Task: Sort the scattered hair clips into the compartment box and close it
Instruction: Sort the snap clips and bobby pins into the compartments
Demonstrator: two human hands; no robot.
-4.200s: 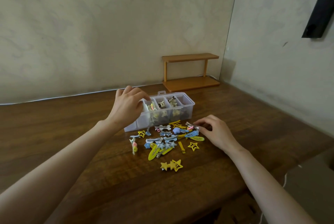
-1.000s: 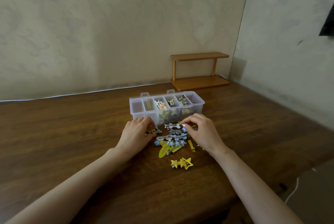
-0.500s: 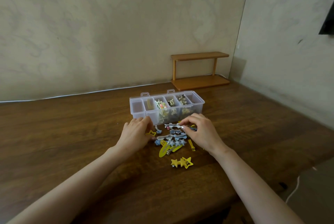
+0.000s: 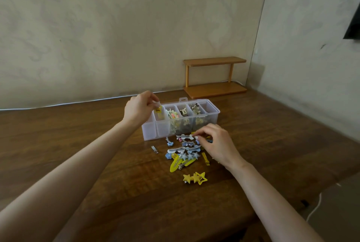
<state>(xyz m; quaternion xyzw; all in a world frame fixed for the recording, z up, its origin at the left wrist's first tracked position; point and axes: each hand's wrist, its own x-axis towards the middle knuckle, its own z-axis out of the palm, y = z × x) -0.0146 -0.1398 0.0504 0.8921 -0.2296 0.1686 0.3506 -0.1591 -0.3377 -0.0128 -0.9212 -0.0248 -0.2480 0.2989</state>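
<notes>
Lifted from the pile (image 4: pixel 185 151), the left hand (image 4: pixel 139 111) pinches a light, stiff yellow clip (image 4: pixel 158 109) by its end above the compartment box (image 4: pixel 152 130), while I cannot tell what the right hand (image 4: pixel 216 142) holds in front of the box.

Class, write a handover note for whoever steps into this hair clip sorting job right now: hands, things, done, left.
Left hand pinches a yellow clip over the compartment box, near its left end.
Right hand: curled fingertips in the pile; grip unclear.
Done: several compartments hold clips.
Left: drop this clip, sort the pile, the silver clip and the double-star clip, then close the box.
</notes>
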